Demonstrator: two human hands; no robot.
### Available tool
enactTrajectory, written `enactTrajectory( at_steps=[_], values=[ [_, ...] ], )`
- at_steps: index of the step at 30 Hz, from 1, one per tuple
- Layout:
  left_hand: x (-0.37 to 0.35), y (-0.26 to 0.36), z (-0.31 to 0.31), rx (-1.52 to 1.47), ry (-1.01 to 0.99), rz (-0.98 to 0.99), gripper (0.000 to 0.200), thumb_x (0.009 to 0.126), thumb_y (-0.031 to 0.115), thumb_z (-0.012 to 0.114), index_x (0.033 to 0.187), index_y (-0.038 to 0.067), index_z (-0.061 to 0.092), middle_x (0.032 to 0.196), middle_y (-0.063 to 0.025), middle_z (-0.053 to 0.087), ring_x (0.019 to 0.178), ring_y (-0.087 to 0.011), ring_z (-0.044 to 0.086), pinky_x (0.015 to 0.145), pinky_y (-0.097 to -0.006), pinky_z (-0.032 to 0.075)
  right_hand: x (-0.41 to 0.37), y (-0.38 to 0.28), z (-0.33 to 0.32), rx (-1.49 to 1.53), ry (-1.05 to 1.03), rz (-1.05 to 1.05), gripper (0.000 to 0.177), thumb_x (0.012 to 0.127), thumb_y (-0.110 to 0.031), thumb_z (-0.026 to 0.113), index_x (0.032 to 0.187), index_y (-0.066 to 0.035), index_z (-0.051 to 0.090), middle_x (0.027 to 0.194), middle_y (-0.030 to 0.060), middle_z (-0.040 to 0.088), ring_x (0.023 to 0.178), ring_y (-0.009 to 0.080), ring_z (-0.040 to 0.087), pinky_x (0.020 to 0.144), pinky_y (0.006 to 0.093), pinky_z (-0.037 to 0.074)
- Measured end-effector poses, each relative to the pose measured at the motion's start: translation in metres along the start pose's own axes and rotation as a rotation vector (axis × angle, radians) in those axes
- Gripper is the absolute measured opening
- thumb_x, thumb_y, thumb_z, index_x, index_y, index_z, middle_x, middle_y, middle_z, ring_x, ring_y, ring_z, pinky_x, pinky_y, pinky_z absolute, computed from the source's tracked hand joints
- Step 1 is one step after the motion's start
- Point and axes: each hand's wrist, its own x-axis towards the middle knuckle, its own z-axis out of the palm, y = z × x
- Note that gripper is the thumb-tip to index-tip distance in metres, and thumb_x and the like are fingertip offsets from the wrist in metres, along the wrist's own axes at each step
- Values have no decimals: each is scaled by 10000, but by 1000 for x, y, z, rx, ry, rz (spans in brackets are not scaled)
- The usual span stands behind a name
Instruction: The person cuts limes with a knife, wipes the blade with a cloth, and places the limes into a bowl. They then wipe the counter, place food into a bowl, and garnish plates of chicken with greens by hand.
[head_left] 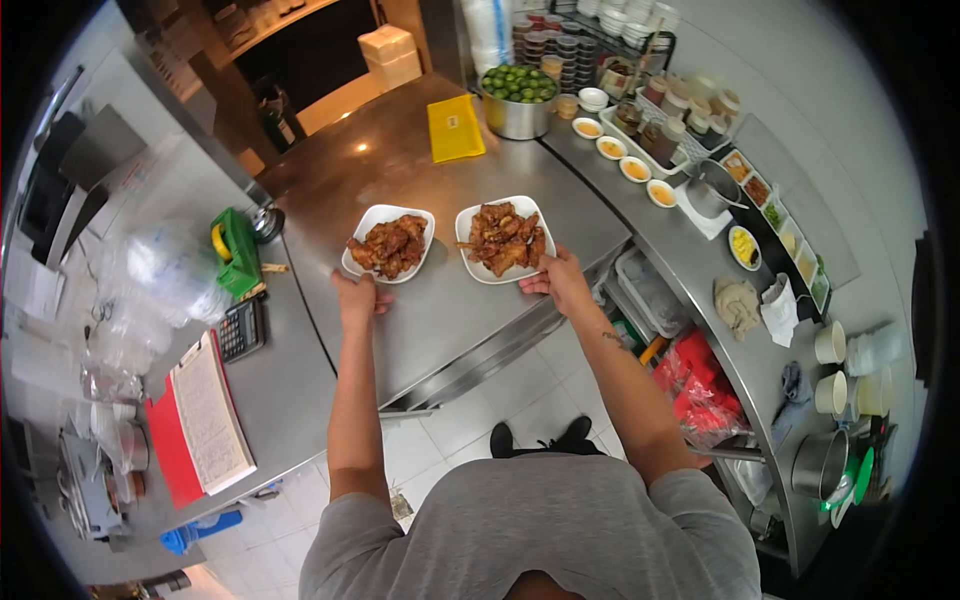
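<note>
Two square white dishes of browned fried chicken are side by side over the steel counter [420, 330]. My left hand [358, 297] grips the near left corner of the left dish [350, 268], thumb at the rim. On the right dish [462, 222], my right hand [562, 280] holds the near right corner, with fingers curled under the edge. Chicken pieces [392, 245] fill the left dish, and a similar heap of chicken [505, 238] fills the right one.
Beyond the dishes are a yellow folder [455, 130] and a steel pot [520, 120] of green limes. Small sauce bowls [635, 169] line the right counter. At left lie a calculator [241, 330], a notebook [205, 415] and a green tape dispenser [238, 262]. Below right, a drawer stands open.
</note>
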Motion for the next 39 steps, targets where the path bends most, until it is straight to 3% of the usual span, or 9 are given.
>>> enactTrajectory(
  at_steps=[3, 6, 13, 17, 20, 24, 28, 33, 39],
  values=[
    [-28, 34, 40, 348, 95, 339, 482, 726, 3, 577, 1187, -14, 436, 1196, -268, 486, 1140, -377, 467, 920, -420, 406, 11, -18, -19, -5, 0, 19, 475, 790, -27, 438, 1252, 67, 379, 892, 203, 622, 607, 246, 654, 541, 330, 578],
    [-23, 38, 99, 366, -304, 643, 383, 747, 32, 573, 1123, -4, 511, 1157, -248, 525, 1058, -380, 524, 895, -421, 430, 24, -24, -35, 6, -63, 56, 465, 791, -6, 433, 1249, 52, 383, 931, 202, 617, 646, 255, 661, 581, 345, 585],
    [2, 45, 172, 483, -103, 604, 105, 763, 84, 576, 825, 2, 600, 771, -194, 641, 765, -356, 633, 706, -417, 498, 15, -23, -68, -59, -231, 44, 654, 897, -166, 574, 1429, -30, 218, 974, 161, 592, 804, 206, 623, 679, 314, 536],
    [-14, 51, 190, 309, -427, 481, 115, 782, 62, 560, 863, 10, 624, 831, -183, 653, 810, -327, 641, 715, -385, 496, -16, -32, -116, -159, -240, -30, 550, 891, -151, 579, 1377, -52, 342, 966, 125, 596, 782, 176, 617, 657, 283, 521],
    [-44, 87, 188, 457, -496, 704, 123, 831, 19, 531, 925, -19, 600, 806, -131, 633, 730, -218, 625, 679, -321, 503, -35, -42, -161, -237, -230, -109, 415, 884, -134, 581, 1276, -50, 476, 961, 87, 599, 777, 146, 610, 640, 253, 496],
    [-16, 108, 187, 633, -259, 691, 154, 781, 92, 602, 913, 23, 643, 868, -210, 647, 860, -342, 629, 771, -403, 490, -42, -41, -202, -322, -146, -170, 311, 878, -103, 576, 1184, -54, 551, 930, 52, 589, 772, 128, 603, 647, 240, 477],
    [4, 100, 198, 772, -377, 785, 361, 741, 252, 674, 1003, 13, 612, 943, -196, 649, 932, -349, 600, 823, -433, 475, -41, -37, -194, -317, -303, -225, 307, 880, -83, 571, 1184, -60, 538, 914, 37, 580, 774, 119, 593, 670, 249, 479],
    [-16, 123, 214, 1016, -350, 590, 447, 714, 328, 688, 1026, 20, 601, 1020, -210, 635, 991, -373, 578, 875, -441, 455, -22, -27, -141, -178, -332, -171, 366, 878, -90, 578, 1234, -55, 499, 907, 40, 585, 803, 114, 584, 694, 254, 480],
    [-53, 102, 196, 1121, -318, 613, 570, 727, 398, 690, 1170, 65, 555, 1125, -203, 571, 1083, -383, 508, 907, -451, 429, -5, -31, -101, -439, -289, -347, 434, 852, -85, 597, 1269, -53, 481, 967, 76, 594, 841, 151, 591, 744, 269, 487]
  ],
)
